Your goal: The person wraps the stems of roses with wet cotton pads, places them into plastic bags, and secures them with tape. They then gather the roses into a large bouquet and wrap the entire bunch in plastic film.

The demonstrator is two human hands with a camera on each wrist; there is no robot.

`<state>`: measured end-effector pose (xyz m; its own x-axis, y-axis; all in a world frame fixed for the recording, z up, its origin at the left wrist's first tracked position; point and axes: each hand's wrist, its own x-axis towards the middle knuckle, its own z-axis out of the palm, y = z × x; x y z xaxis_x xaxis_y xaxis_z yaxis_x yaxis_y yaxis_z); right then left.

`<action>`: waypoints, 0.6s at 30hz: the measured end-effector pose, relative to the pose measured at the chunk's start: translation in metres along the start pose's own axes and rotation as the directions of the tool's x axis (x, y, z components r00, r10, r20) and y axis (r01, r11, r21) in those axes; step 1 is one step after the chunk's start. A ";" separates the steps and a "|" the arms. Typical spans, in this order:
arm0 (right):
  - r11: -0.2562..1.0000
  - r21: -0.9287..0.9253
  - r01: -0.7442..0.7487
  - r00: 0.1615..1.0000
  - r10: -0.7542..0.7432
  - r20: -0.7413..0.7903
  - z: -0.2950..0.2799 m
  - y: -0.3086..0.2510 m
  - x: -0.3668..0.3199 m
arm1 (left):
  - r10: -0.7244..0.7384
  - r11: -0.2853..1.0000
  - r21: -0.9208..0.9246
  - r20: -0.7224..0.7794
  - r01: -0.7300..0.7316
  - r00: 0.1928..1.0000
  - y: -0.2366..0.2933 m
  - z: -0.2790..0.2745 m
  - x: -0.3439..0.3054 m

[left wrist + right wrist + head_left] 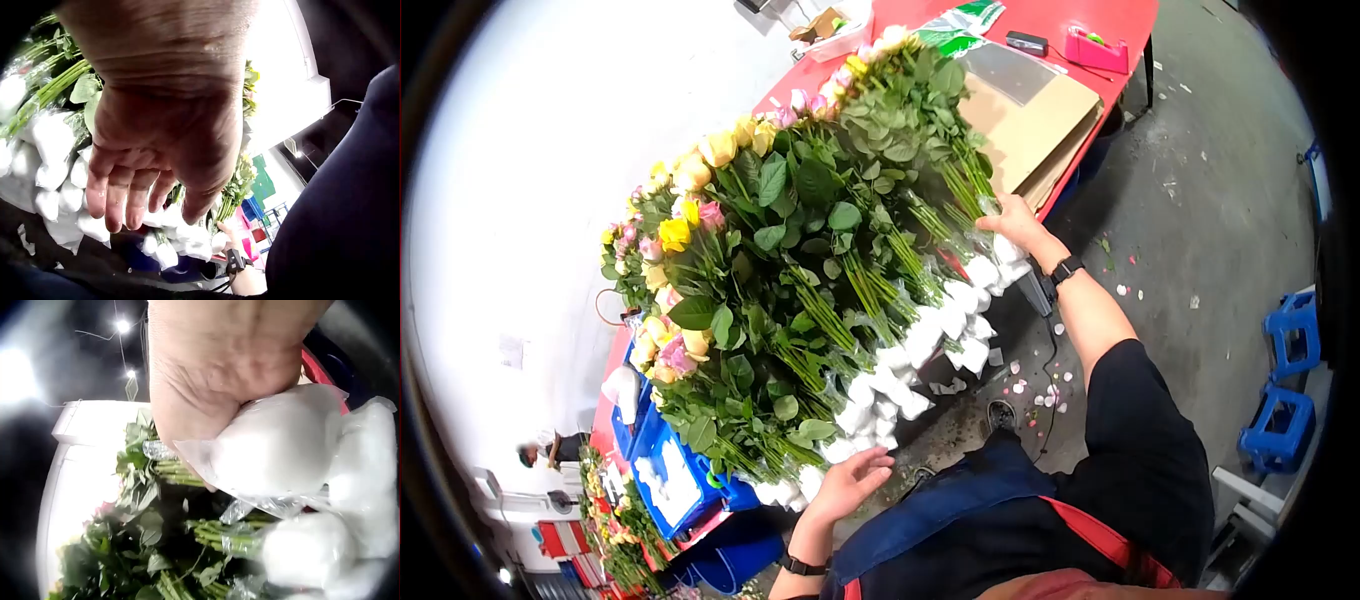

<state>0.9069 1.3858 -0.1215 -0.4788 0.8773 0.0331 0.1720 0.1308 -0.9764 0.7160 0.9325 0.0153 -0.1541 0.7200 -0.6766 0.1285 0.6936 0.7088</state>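
Now, here we have a rose bunch (940, 130) gripped at its stem end!
We see the right hand (1018, 226) with fingers curled round the lower stems, beside their white wrapping, while the left hand (852, 486) hangs loosely open, fingers relaxed, holding nothing, near the other white-wrapped stem ends (925, 335). Our gripped bunch lies at the right end of the long row of roses (718, 148) on the red counter (1090, 15), just beside the cardboard (1030, 125).
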 end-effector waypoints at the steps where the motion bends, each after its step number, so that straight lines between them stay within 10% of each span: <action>1: 0.998 0.041 -0.044 0.997 0.041 0.071 -0.003 0.008 0.011 | -0.023 0.999 0.023 -0.013 0.023 1.000 0.000 0.001 0.001; 4: 0.993 0.113 -0.043 0.983 0.022 0.180 -0.011 0.050 0.040 | -0.091 0.994 0.049 -0.049 0.093 0.995 -0.010 0.003 0.003; 8: 0.905 -0.402 -0.140 0.879 0.301 0.369 -0.034 0.035 0.053 | -0.123 0.992 -0.019 -0.072 0.122 0.990 -0.016 0.003 0.000; 18: 0.738 -0.646 -0.194 0.978 0.193 -0.073 -0.007 0.007 0.005 | -0.117 0.986 -0.146 -0.254 0.082 0.960 -0.071 -0.034 -0.034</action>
<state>0.9118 1.3941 -0.1269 -0.3727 0.9172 -0.1406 0.7758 0.2249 -0.5895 0.6783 0.8578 -0.0053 -0.4114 0.6046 -0.6820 -0.0287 0.7393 0.6727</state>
